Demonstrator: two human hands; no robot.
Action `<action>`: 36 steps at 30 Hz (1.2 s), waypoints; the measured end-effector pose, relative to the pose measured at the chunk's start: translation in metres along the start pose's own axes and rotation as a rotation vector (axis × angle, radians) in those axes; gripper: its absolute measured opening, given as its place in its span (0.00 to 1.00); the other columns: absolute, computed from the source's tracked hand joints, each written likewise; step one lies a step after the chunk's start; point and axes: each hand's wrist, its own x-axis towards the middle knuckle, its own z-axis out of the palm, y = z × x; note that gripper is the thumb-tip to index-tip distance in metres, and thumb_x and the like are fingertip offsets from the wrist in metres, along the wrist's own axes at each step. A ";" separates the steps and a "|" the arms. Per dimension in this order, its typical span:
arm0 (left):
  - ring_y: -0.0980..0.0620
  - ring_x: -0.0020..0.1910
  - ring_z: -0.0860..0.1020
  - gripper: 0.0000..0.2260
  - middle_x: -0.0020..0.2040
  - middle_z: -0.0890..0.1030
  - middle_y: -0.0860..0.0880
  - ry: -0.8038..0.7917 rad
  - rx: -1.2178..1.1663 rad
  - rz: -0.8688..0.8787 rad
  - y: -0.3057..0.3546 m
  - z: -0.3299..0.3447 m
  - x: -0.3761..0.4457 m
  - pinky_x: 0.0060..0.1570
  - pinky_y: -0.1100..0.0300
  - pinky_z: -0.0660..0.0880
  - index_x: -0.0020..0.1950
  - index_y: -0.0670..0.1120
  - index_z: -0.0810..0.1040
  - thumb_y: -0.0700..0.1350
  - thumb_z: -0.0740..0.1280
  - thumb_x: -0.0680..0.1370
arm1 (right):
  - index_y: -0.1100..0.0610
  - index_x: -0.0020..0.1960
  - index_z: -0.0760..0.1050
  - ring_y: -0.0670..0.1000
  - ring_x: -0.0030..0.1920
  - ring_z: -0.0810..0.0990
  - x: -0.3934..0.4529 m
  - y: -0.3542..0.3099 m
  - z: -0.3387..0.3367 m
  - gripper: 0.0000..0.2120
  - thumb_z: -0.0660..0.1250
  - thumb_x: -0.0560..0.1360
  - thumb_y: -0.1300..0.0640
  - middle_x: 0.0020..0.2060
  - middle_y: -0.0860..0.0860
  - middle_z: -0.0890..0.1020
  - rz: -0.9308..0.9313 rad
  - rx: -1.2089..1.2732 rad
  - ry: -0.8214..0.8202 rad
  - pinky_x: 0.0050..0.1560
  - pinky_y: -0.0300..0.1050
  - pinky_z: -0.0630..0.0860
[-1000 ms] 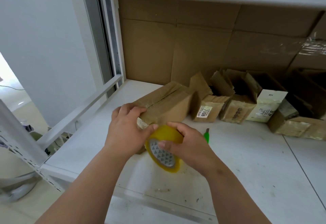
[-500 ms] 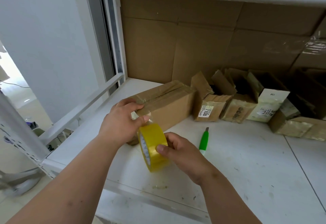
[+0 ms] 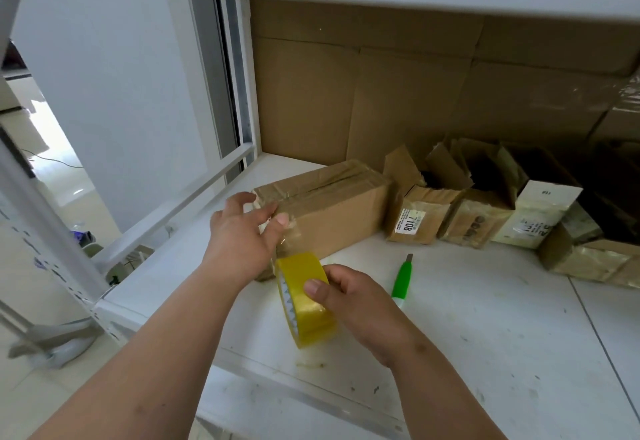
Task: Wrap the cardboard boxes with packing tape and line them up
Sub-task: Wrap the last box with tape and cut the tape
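Gripping a yellow roll of packing tape [image 3: 306, 296] at lower center, a person's right hand [image 3: 353, 296] curls around it while the left hand [image 3: 242, 235], fingers spread and relaxed, touches the near end of a taped cardboard box [image 3: 329, 206] lying at mid-frame on a white shelf [image 3: 485, 335]. Right of it, a smaller open box [image 3: 420, 214] carries a label reading "7108". A green utility knife [image 3: 402, 278] lies beside the roll.
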 end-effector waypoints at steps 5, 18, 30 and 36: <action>0.49 0.57 0.77 0.31 0.60 0.68 0.52 -0.007 -0.371 -0.174 -0.003 0.008 -0.033 0.60 0.52 0.76 0.75 0.63 0.64 0.57 0.72 0.75 | 0.54 0.51 0.81 0.42 0.35 0.75 0.001 0.002 0.001 0.10 0.68 0.78 0.47 0.37 0.46 0.79 -0.003 -0.042 0.030 0.40 0.38 0.71; 0.48 0.50 0.82 0.14 0.47 0.85 0.47 0.089 -0.801 -0.388 0.006 0.030 -0.057 0.61 0.44 0.76 0.49 0.48 0.81 0.57 0.73 0.74 | 0.54 0.72 0.64 0.57 0.62 0.73 0.009 0.049 -0.073 0.33 0.63 0.75 0.35 0.61 0.55 0.70 0.378 -0.951 0.415 0.61 0.53 0.72; 0.49 0.53 0.81 0.08 0.47 0.85 0.51 -0.028 -0.983 -0.412 0.006 0.032 -0.062 0.68 0.44 0.70 0.54 0.49 0.82 0.45 0.72 0.75 | 0.55 0.56 0.69 0.54 0.45 0.75 0.013 0.019 -0.076 0.06 0.57 0.81 0.55 0.43 0.51 0.74 0.191 -0.750 0.303 0.42 0.47 0.69; 0.48 0.56 0.79 0.06 0.46 0.84 0.52 -0.074 -1.015 -0.429 0.003 0.033 -0.062 0.69 0.44 0.68 0.52 0.49 0.83 0.46 0.71 0.76 | 0.45 0.55 0.70 0.49 0.39 0.76 0.013 -0.027 -0.051 0.05 0.56 0.82 0.48 0.36 0.48 0.76 -0.156 -0.685 0.118 0.38 0.47 0.71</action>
